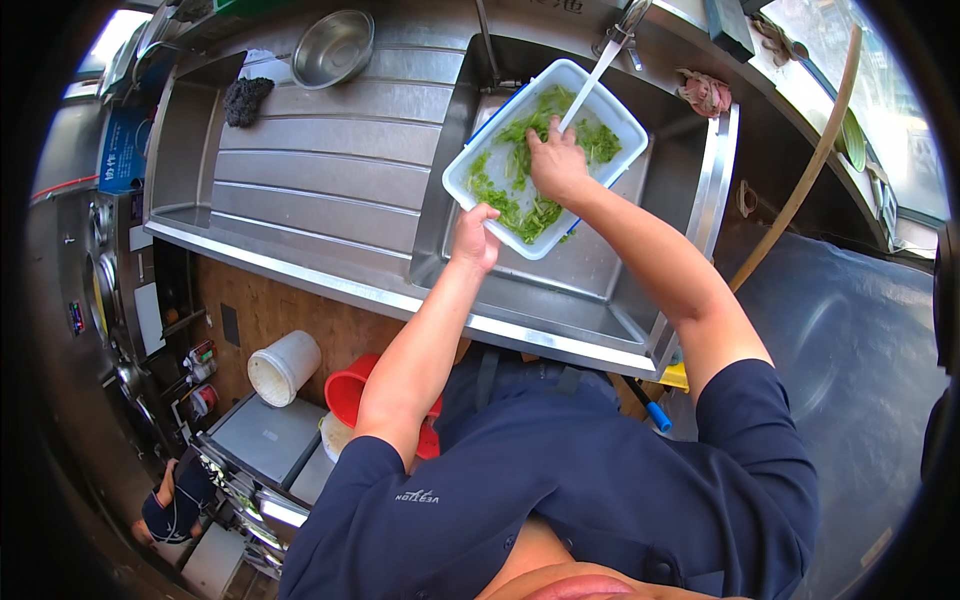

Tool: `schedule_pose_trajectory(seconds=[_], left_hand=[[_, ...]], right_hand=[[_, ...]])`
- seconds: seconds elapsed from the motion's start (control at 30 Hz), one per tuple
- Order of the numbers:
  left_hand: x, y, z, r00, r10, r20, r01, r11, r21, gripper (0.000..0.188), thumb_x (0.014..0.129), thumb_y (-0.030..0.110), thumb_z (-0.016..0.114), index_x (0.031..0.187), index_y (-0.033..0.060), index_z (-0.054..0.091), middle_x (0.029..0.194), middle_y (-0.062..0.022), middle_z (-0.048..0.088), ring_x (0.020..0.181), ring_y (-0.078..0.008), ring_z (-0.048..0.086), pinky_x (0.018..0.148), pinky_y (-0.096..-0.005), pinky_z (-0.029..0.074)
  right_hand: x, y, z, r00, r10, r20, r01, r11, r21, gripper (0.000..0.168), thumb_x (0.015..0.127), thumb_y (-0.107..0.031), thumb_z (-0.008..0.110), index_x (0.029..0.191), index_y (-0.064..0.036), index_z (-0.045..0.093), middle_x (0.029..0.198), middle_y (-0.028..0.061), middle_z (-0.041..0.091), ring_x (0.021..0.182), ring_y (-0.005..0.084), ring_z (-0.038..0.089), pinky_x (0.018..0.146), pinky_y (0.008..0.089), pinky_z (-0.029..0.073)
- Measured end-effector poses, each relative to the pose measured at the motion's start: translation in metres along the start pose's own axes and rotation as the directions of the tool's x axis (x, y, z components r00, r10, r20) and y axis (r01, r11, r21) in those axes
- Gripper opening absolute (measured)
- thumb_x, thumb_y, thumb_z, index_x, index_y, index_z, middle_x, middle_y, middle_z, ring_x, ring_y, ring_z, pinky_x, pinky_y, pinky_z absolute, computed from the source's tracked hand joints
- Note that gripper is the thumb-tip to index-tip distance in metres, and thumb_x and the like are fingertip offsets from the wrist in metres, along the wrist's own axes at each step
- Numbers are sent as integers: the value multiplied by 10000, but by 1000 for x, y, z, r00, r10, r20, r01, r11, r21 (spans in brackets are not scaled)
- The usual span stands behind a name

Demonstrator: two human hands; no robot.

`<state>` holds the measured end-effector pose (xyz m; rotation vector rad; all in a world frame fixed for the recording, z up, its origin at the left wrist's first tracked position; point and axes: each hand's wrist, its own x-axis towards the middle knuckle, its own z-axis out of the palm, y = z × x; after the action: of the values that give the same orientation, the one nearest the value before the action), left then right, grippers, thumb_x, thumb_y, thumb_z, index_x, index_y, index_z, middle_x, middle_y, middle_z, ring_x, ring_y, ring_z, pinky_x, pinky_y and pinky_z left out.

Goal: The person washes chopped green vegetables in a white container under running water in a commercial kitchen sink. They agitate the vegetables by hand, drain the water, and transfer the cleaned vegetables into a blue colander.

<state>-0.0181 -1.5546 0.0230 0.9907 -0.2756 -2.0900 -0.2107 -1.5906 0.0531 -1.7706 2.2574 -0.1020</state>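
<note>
A white plastic tub (459, 178) is held tilted over the stainless steel sink basin (592, 270). Chopped leafy greens (536, 217) lie in it, spread through shallow water. My left hand (477, 238) grips the tub's near left corner, thumb over the rim. Inside the tub, my right hand (559, 161) reaches among the greens with its fingers apart; its fingertips are partly hidden. Water streams from the metal faucet (624, 28) into the tub close to those fingers. Something blue shows along the tub's outer side, mostly hidden by it.
On the ribbed drainboard (322, 169) to the left are a steel bowl (334, 49) and a dark scouring pad (247, 101). A pink cloth (705, 91) lies at the sink's right corner. A wooden pole (806, 172) leans at right. Buckets (285, 367) and another person (176, 502) are lower left.
</note>
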Motion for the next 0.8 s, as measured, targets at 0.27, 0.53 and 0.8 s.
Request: schedule_pose_trajectory(seconds=[0.27, 0.53, 0.8], left_hand=[[-5, 14, 2, 999, 18, 29, -18, 1000, 12, 547, 763, 26, 578, 1307, 25, 528, 1251, -108, 606, 1188, -295, 568, 1070, -464, 425], [6, 1, -3, 1000, 26, -16, -25, 999, 24, 568, 751, 16, 570, 1317, 25, 525, 1257, -106, 603, 1192, -315, 564, 1068, -483, 427], [9, 1, -9, 999, -31, -43, 32, 999, 16, 478, 774, 28, 559, 1252, 15, 542, 1202, -107, 610, 1143, -299, 578, 1067, -478, 421]], right_hand=[[-10, 18, -11, 980, -198, -8, 190, 952, -241, 535, 843, -152, 611, 1377, -189, 602, 1536, 142, 440, 1376, 421, 434, 1031, 602, 442], [35, 48, -39, 997, 67, 50, -68, 997, 34, 482, 856, -215, 644, 1312, -72, 583, 1372, 234, 539, 1258, 435, 526, 965, 495, 527], [12, 34, -36, 994, -63, 90, 62, 998, 24, 323, 856, -212, 620, 1138, -66, 684, 1160, 207, 640, 1124, 387, 616, 905, 497, 545]])
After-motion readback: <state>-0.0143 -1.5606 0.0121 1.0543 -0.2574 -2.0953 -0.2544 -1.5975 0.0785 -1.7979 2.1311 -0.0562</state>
